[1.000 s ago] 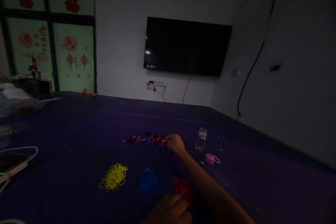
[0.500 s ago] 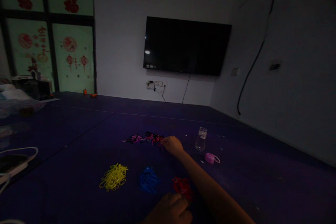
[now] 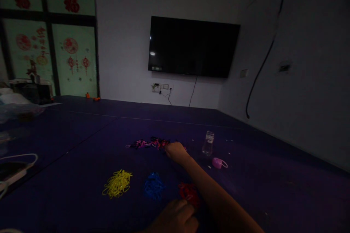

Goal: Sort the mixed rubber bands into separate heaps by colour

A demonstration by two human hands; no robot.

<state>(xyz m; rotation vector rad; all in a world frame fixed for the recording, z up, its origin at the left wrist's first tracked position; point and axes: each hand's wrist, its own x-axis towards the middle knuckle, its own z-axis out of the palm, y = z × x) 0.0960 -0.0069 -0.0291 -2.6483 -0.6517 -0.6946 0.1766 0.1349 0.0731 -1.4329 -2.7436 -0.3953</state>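
My right hand [image 3: 176,152] is at the near right part of a pile of mixed loops [image 3: 140,144], pink, red and dark, most of which lies toward its nine and ten o'clock. Its fingers are drawn together and point down into the loops, but I cannot tell whether they pinch one. At six o'clock from it, near the bottom of my view, is my left hand [image 3: 176,217], its fingers bent; I cannot tell whether they grip anything. Just beside these fingers, toward their one o'clock, lies a heap of red loops [image 3: 188,192].

Counting from my right hand, the blue loops [image 3: 154,186] sit at seven o'clock and the yellow loops [image 3: 118,184] at eight, the heaps well apart on the purple table [image 3: 82,174]. Toward three o'clock is a clear bottle [image 3: 208,143] with a pale label, and just past three, near the bottle, a pink piece [image 3: 217,163] with a ring. A dark screen [image 3: 194,46] hangs on the wall between twelve and one.
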